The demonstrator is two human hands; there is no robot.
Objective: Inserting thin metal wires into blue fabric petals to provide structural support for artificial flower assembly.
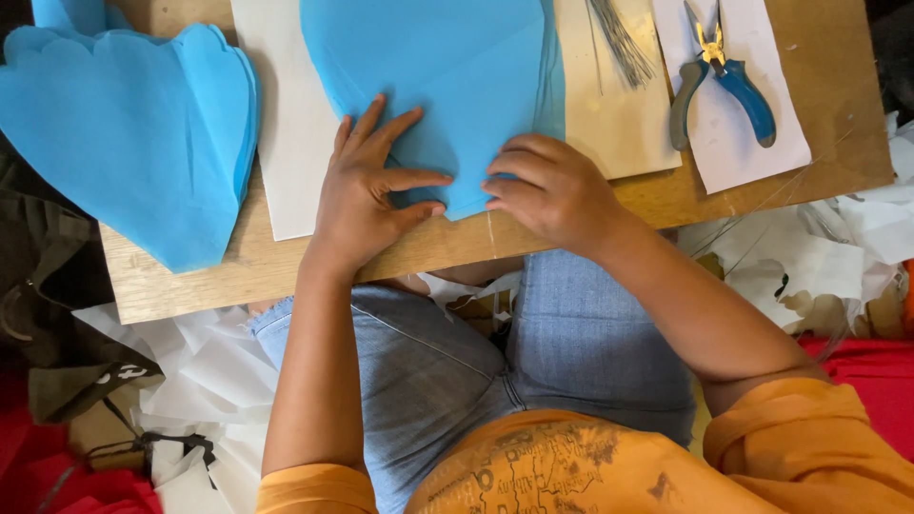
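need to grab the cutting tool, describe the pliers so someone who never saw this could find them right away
Start at the wooden board across the person's lap and go to its far right corner, past the right hand. There a white paper sheet lies, and the pliers rest on it. Their blue handles and yellowish metal jaws set them apart from the bundle of thin grey wires beside them.

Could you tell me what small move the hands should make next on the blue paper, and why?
Probably press and pinch the narrow lower end of the blue tissue paper into a tighter gather. The left hand lies flat on it with fingers spread, and the right hand curls its fingertips at the tip, which sits near the wooden board edge. The thin wires and pliers lie untouched beyond the hands.
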